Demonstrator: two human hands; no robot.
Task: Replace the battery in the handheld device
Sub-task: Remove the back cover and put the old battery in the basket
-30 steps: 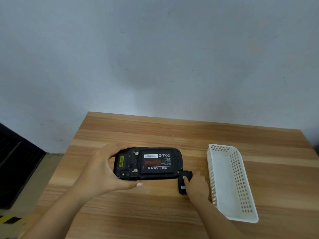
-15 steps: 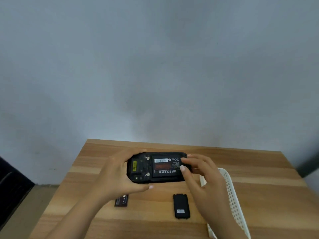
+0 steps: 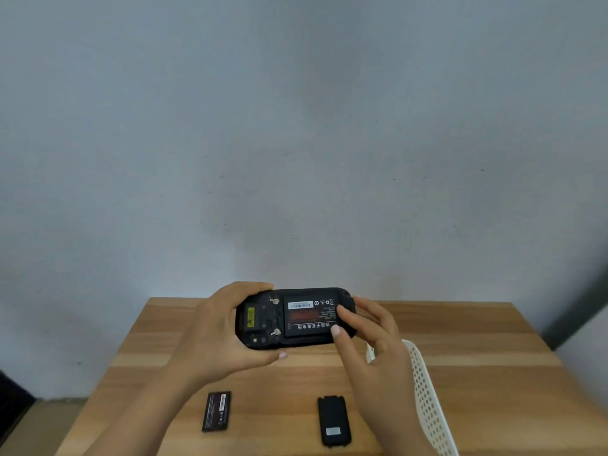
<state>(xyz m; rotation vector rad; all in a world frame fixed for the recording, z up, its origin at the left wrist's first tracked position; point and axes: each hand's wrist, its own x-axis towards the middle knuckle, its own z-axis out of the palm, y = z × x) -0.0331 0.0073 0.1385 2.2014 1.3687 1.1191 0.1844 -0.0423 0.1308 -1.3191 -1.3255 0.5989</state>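
Two hands hold one black device above the table, in the lower middle of the frame.

The left hand wraps around its left end. The right hand pinches its right end beside the one battery inside. One spare battery and one black cover lie flat on the wooden table. One white basket sits at lower right, partly hidden by the right hand. A grey wall fills the top.

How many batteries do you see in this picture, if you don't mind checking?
2. One battery sits in the open back of the handheld device; the other battery lies on the table, near left. The white basket is partly out of frame.
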